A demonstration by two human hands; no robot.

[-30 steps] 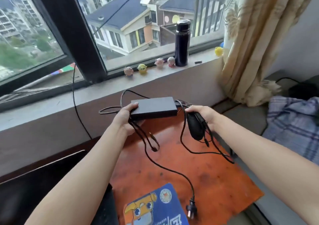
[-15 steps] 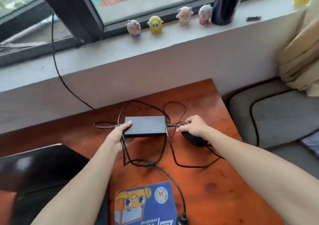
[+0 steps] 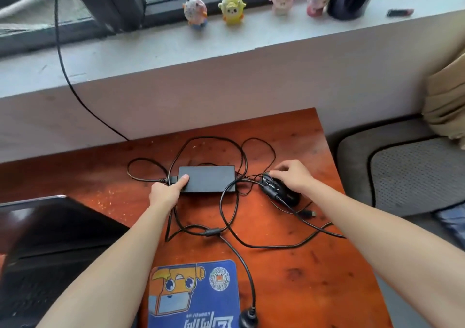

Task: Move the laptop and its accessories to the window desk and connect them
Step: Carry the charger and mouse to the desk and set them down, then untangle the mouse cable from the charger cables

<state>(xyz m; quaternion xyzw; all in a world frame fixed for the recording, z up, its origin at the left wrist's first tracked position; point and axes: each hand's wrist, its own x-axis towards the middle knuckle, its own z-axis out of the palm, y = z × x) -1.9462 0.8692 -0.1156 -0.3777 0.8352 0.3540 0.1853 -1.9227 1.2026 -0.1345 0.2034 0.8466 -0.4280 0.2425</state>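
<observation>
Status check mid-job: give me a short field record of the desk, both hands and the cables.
desk: wooden, below the windowsill
left hand: grips the power adapter at its left end, thumb on top
right hand: curled over the mouse, right of the adapter
laptop: open, desk's left side
cables: tangled loose across the desk
wall plug: lying beside the mouse pad, unplugged
USB plug: free, near the mouse

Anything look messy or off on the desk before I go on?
Yes: the black cables lie in a tangle of crossing loops around the power brick and mouse, with one cord draped over the mouse. The mouse sits off the mouse pad.
</observation>
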